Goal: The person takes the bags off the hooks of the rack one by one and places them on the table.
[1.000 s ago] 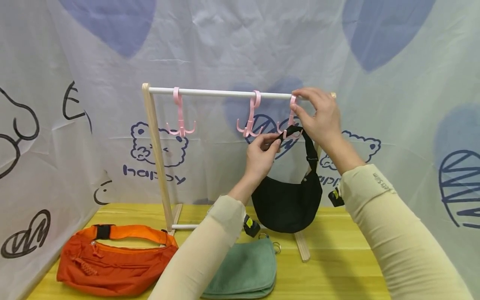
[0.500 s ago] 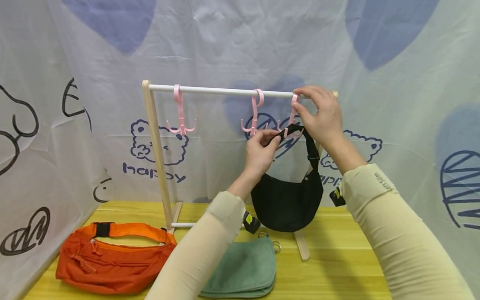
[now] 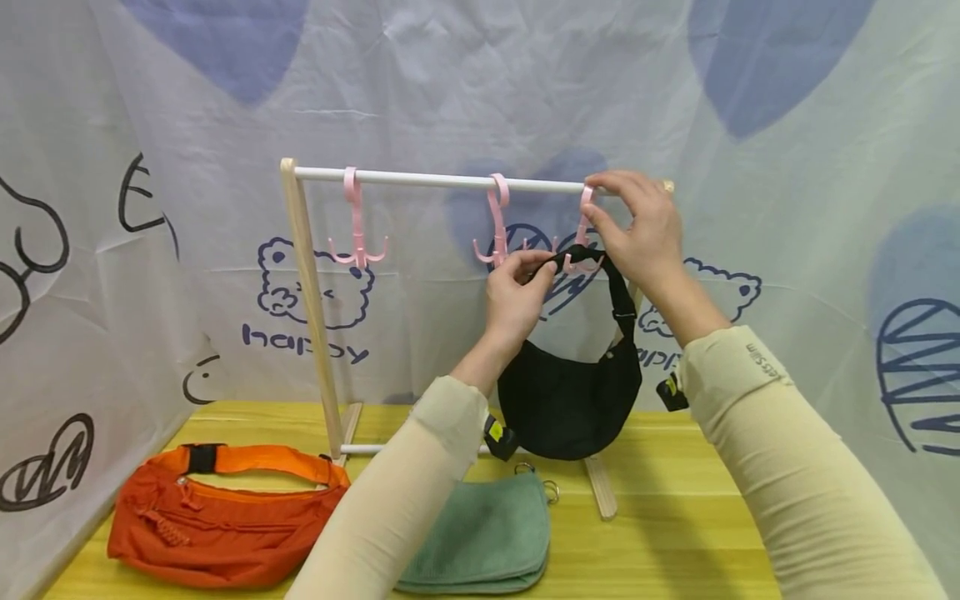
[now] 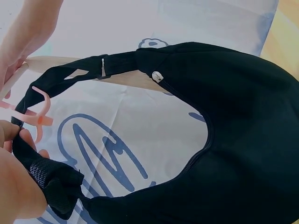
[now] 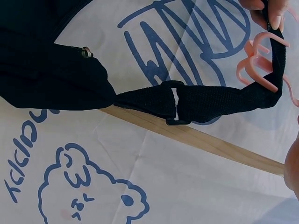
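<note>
The black crescent-shaped shoulder bag (image 3: 570, 408) hangs below the rail from its strap (image 5: 210, 102). My left hand (image 3: 513, 304) pinches that strap between thumb and fingers, just left of the rightmost pink hook (image 3: 584, 223). In the right wrist view, the strap passes over a prong of the hook (image 5: 256, 65). My right hand (image 3: 641, 225) grips the top of this hook at the rail, thumb and fingertips on it. The left wrist view has the bag body (image 4: 252, 107) off to the right, with a zipper along its inner curve.
Two more pink hooks (image 3: 357, 225) (image 3: 498, 221) hang on the white rail (image 3: 427, 179) of a wooden stand (image 3: 313, 308). An orange waist bag (image 3: 225, 533) lies front left on the yellow table (image 3: 690, 517). A green pouch (image 3: 487, 533) lies partly behind the left forearm.
My left hand has risen slightly with the strap, which now sits a little higher at the hook. The middle hook has swung right and back left. My right hand keeps its place.
</note>
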Demonstrator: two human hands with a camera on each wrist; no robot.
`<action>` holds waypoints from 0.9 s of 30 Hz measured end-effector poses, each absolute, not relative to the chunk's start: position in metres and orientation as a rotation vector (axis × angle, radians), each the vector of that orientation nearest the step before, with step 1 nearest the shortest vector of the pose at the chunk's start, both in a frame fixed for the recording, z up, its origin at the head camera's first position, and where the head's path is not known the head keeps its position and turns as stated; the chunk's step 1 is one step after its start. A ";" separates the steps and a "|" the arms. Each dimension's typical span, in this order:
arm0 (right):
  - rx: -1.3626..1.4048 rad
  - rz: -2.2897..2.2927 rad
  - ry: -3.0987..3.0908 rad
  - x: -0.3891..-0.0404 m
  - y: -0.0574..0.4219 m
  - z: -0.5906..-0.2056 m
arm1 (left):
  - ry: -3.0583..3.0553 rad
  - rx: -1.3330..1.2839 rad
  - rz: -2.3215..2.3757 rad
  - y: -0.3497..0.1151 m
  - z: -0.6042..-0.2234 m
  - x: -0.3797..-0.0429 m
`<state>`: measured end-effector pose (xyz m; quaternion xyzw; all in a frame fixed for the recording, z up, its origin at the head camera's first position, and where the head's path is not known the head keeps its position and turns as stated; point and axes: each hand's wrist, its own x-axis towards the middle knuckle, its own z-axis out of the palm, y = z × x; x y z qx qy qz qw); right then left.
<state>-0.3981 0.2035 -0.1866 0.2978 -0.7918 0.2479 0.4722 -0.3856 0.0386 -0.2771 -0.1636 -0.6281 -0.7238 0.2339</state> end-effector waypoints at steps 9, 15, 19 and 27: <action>0.728 0.626 -1.931 -0.399 0.202 -0.187 | -1.695 -0.447 -2.033 0.038 -0.272 -0.385; 0.724 0.636 -1.931 -0.398 0.202 -0.187 | -1.676 -0.460 -2.055 0.037 -0.269 -0.386; 0.716 0.638 -1.941 -0.397 0.201 -0.187 | -1.669 -0.472 -2.065 0.037 -0.267 -0.386; 0.713 0.637 -1.943 -0.398 0.202 -0.187 | -1.645 -0.488 -2.102 0.037 -0.261 -0.383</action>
